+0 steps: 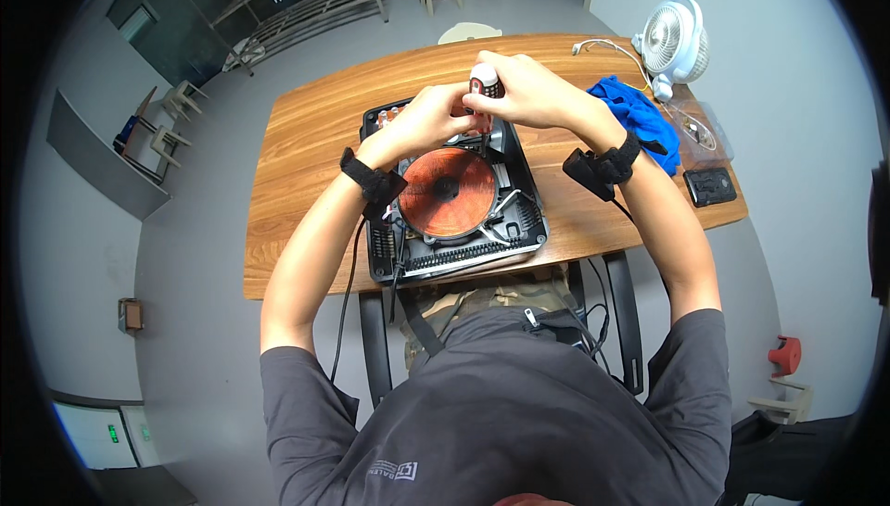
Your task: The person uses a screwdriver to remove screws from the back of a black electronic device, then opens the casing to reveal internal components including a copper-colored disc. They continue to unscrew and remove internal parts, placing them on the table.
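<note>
Pinching a seemingly light, stiff screwdriver [484, 87] by the handle [483, 74], its surest hold, right fingers [491, 107] sat beside left fingers [452, 99], whose grip was unclear.

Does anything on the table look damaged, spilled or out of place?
Nothing looks spilled or broken. The induction cooker lies open, copper coil exposed, which seems to suit the held screwdriver. At right, a blue cloth lies crumpled.

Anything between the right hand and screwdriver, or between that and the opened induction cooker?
Nothing visible: the right hand grips the screwdriver, which points down into the induction cooker. The left hand is at its shaft; tip contact is unclear.
</note>
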`<state>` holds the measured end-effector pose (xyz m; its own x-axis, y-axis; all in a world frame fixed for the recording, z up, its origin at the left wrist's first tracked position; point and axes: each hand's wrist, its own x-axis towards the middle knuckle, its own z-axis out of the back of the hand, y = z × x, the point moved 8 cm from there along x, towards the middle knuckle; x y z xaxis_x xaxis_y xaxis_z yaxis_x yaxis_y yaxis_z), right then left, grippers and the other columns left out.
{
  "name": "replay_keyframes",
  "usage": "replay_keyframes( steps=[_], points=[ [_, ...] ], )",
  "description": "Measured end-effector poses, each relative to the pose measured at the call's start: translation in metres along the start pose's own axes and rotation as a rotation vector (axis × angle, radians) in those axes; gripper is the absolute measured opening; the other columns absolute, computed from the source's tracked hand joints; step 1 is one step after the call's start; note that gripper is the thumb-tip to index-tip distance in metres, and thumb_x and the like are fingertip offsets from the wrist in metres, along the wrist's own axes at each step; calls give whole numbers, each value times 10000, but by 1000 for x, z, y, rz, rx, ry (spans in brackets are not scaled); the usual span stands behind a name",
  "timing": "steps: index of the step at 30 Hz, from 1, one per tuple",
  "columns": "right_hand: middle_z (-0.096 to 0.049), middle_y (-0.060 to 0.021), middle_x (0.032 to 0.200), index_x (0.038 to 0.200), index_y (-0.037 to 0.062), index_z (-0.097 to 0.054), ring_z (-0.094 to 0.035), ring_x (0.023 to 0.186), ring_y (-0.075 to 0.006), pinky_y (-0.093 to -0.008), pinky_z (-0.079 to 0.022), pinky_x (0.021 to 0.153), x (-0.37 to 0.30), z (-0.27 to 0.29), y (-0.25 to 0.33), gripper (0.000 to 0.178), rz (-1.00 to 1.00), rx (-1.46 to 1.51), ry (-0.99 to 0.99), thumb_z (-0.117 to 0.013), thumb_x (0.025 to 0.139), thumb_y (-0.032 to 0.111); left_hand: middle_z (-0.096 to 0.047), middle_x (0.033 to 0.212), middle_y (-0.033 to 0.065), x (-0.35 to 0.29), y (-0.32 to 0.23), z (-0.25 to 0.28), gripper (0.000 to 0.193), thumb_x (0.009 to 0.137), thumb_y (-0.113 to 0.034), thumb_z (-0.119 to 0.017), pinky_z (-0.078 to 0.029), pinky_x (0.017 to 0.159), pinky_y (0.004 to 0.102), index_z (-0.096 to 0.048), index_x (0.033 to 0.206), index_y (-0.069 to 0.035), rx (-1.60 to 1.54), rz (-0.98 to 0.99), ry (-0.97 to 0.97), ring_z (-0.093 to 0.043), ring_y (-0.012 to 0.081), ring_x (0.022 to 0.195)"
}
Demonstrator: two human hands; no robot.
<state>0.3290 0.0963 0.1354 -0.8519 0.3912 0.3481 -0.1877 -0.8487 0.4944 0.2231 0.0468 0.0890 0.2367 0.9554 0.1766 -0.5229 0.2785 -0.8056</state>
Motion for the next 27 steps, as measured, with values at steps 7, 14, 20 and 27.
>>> replay_keyframes(
  steps=[7,14,20,27],
  points=[
    [-690,-225,796,1003,19,-597,-683,771,-417,-471,-526,696,0,5,11,484,19,-159,-30,-678,920,488,-781,925,117,2,-3,6,261,871,-160,-781,-573,822,326,-717,1052,15,207,111,-18,-754,175,905],
    [-710,-206,877,1036,51,-571,-685,834,-432,-500,-541,739,5,1,18,420,31,-266,-70,-629,938,455,-767,938,107,2,-8,7,369,786,-169,-860,-554,824,330,-714,1079,3,278,59,-96,-726,166,886],
    [-706,-217,949,1094,43,-549,-678,875,-441,-497,-538,755,3,5,19,430,-14,-264,-36,-644,904,417,-767,962,108,-1,4,-3,271,860,-157,-796,-550,875,327,-722,1060,12,80,62,4,-719,174,931],
    [-698,-211,962,1052,43,-571,-676,893,-428,-493,-542,754,7,5,21,435,-68,-377,0,-673,858,419,-758,866,94,4,-13,-5,166,815,-127,-824,-551,780,336,-758,937,-36,321,-31,17,-711,184,799]
  ],
)
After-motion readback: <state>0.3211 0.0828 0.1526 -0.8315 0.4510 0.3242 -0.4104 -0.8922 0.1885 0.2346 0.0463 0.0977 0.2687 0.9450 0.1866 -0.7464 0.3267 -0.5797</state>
